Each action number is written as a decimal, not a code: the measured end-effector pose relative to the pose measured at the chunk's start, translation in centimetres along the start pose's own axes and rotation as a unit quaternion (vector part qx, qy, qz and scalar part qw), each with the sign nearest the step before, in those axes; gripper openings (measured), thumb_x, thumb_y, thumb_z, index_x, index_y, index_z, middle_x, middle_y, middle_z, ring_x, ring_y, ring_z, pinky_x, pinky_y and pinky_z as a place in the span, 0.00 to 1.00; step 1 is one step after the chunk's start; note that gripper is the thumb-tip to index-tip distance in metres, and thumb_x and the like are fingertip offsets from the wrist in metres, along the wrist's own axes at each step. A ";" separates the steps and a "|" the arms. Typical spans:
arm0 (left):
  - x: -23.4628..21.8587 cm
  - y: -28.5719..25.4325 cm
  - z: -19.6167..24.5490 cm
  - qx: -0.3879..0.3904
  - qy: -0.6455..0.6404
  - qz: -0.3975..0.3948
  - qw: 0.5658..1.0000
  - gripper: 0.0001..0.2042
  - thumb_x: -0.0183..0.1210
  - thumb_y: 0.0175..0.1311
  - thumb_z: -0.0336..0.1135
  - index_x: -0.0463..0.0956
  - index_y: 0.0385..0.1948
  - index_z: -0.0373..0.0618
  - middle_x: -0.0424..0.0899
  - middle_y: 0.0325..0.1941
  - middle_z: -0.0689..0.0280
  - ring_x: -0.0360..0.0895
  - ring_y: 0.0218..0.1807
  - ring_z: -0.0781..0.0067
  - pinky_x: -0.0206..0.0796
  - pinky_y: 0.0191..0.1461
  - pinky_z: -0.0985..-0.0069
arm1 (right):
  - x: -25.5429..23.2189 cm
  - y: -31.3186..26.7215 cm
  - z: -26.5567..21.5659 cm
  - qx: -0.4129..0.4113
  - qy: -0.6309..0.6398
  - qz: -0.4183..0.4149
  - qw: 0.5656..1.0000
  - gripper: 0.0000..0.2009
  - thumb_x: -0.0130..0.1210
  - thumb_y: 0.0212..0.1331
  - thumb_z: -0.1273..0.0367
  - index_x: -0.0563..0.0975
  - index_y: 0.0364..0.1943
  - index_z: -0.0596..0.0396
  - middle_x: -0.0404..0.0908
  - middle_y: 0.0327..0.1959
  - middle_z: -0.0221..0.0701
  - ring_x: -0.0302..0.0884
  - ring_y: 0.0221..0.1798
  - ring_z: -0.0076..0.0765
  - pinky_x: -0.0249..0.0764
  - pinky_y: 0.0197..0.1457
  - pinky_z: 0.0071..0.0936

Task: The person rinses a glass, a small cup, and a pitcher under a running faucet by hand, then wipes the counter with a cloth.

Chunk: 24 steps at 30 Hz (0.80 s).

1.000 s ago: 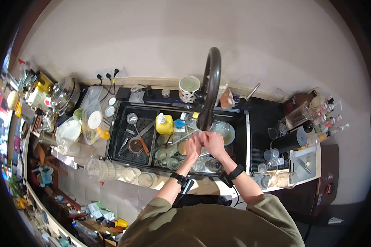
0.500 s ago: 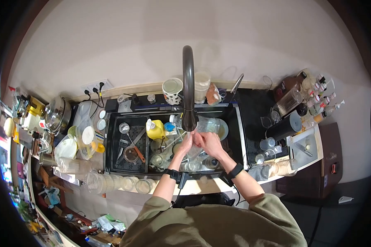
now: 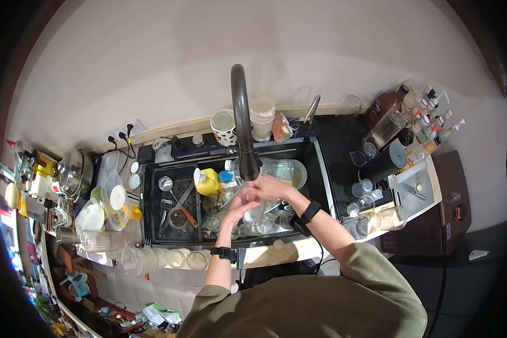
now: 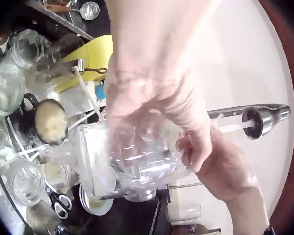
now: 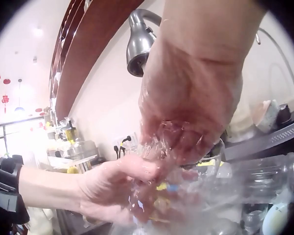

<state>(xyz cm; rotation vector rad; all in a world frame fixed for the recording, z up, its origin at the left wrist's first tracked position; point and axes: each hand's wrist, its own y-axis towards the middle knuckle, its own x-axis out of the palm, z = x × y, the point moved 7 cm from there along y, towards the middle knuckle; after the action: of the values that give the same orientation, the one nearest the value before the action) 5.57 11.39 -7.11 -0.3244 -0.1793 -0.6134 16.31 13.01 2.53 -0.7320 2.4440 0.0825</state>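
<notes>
Under the dark faucet, both hands meet around a clear glass vessel. In the left wrist view the left hand wraps its fingers round the vessel's side. The right hand is at its mouth end, with fingers curled at the rim. From the spray head water runs toward the hands. In the right wrist view the right hand is wet and its fingertips are partly hidden, close to the left hand.
The black sink holds glass jars, a yellow bottle, a ladle and a strainer. Glass jars line the front edge. Bottles and a dark cylinder stand at the right.
The view has shifted, moving the sink and faucet leftward in frame. The left hand has turned and lowered along the vessel, which shows more clearly beneath the hands.
</notes>
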 end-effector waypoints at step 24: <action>1.3 0.2 0.4 0.090 -0.148 0.223 0.959 0.30 0.72 0.47 0.35 0.67 0.53 0.43 0.77 0.48 0.64 0.77 0.46 0.74 0.71 0.48 0.73 | 5.9 -4.0 7.8 0.170 0.531 0.146 0.817 0.28 0.42 0.68 0.47 0.67 0.61 0.54 0.72 0.59 0.31 0.67 0.62 0.31 0.66 0.61 0.26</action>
<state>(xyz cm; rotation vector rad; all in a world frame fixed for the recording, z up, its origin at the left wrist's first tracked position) 6.71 11.02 -6.46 -0.2676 -0.4324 -0.0964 18.44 8.47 -6.79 -0.2079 3.4506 -0.8512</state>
